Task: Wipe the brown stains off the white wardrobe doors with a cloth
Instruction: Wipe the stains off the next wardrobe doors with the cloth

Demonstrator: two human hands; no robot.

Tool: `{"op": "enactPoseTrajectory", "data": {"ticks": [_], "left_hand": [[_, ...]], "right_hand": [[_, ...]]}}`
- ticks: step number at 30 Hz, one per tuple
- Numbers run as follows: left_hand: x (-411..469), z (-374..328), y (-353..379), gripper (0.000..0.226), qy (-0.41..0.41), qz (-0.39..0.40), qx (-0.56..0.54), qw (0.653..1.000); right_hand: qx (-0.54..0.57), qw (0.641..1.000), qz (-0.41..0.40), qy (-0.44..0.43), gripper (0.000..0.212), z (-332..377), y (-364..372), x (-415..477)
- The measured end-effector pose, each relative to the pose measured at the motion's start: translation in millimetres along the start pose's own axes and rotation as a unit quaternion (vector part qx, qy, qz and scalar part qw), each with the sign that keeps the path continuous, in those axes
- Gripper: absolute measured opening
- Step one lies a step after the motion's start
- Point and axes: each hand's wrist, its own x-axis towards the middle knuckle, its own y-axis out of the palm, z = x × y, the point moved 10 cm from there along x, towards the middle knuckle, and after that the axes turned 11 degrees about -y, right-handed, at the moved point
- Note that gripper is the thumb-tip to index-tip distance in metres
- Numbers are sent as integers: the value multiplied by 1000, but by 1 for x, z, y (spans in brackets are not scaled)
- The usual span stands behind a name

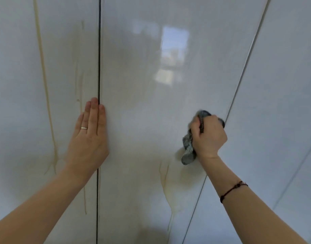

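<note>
Your left forearm (42, 203) and right forearm (260, 212) reach up toward the doors. Your right hand (210, 136) is fisted tight around the cloth (187, 147) and presses it on the middle door (142, 85), close to that door's right edge. Bunching it this way, I judge, gives you a firm pad to scrub with. The cloth's long axis runs near upright, slightly tilted. One end pokes out above your knuckles, and the loose tail hangs below your fist, pointing down toward the brown stain (166, 184) just beneath it.

Your left hand (88, 138) lies flat, fingers straight and together, holding nothing. It rests across the seam (99, 59) between the left door (15, 85) and the middle door, likely to brace them against your rubbing. Further left, a long streak (45, 88) runs down the left door, not yet wiped.
</note>
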Motion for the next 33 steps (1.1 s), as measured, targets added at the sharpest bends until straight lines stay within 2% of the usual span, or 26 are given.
{"op": "enactPoseTrajectory", "data": {"ticks": [2,4,5,6,7,8,10,11,13,14,15,16,17,18,19,20,21,22,23,24,26,27,29,30,32,33], "left_hand": [[-1,1,-3,65,4,-9,-5,1000],[0,1,-6,68,10,-15,-10,1000],[0,2,-6,68,10,-19,-11,1000],[0,2,-6,67,14,-20,-13,1000],[-1,2,-4,65,15,-20,-17,1000],[-2,3,-1,64,11,-21,-17,1000],[-5,4,2,61,6,-24,-18,1000],[-6,5,2,61,4,-24,-22,999],[-9,8,5,60,1,-18,-23,1000],[-13,9,7,59,0,-15,-23,1000],[-19,10,9,57,1,-14,-21,1000],[-24,10,10,56,2,-14,-20,1000],[-28,10,11,55,6,-10,-15,1000],[-29,10,11,55,10,0,-10,1000],[-30,11,11,55,12,12,-6,1000],[-31,12,10,56,12,23,-2,1000],[-31,14,8,56,11,28,-4,1000],[-32,13,6,57,14,28,-2,1000],[-31,13,3,57,18,27,2,999],[-30,12,1,57,20,28,6,999],[-29,12,2,58,24,29,4,999],[-30,12,3,59,25,28,8,999],[-26,13,6,59,26,13,10,1000],[-29,13,9,60,26,7,5,1000],[-29,14,13,60,25,-12,11,1000],[-28,14,12,61,25,-14,12,1000]], "right_hand": [[0,986,32,-166,34,32,2,-42],[9,938,83,-336,31,51,1,-61],[9,914,106,-391,29,50,1,-54],[-1,905,119,-409,28,41,-1,-36],[-20,915,117,-384,27,25,-4,-9],[-40,941,104,-318,28,4,-8,26],[-58,989,49,-126,29,-38,-24,89],[-48,998,21,-42,28,-52,-28,105],[-19,997,-17,72,26,-60,-24,108],[-11,995,-27,98,25,-54,-21,101],[-1,996,-30,86,24,-37,-15,90],[8,1000,-24,17,26,-9,-8,75],[13,994,-8,-104,28,30,0,55],[23,966,13,-256,30,72,7,25],[38,919,41,-391,30,106,11,-8],[53,871,70,-483,29,124,14,-31],[60,839,90,-534,28,132,13,-34],[55,832,99,-543,28,132,12,-21],[42,847,99,-520,28,129,12,6],[24,878,84,-471,30,123,11,39],[-8,952,45,-302,32,104,7,115],[-14,978,25,-205,32,95,4,144],[23,999,-5,-44,30,90,4,178],[43,999,-23,1,30,96,7,178],[65,997,-34,-20,31,141,23,161],[74,993,-27,-83,31,174,30,140]]}}
